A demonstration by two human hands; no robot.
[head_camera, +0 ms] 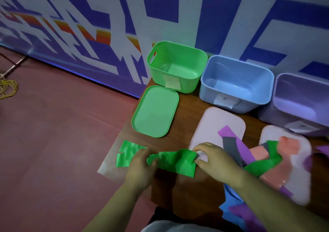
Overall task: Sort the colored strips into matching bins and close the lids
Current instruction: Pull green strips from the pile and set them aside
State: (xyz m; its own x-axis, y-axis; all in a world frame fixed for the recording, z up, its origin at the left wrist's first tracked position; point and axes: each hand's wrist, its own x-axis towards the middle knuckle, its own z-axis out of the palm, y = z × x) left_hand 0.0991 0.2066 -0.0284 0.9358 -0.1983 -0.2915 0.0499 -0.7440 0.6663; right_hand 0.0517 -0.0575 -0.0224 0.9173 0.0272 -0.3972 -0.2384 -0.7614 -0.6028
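a green strip [178, 164] is being pinched at its ends by left hand [140, 164] and right hand [212, 158]. pulled too taut, it is being put at risk of tearing.

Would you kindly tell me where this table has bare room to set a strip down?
The table is bare in the gap between the green lid and the pale lid, before the blue bin. The right is crowded with piled strips. At the near edge, the left hand and right hand hold a green strip.
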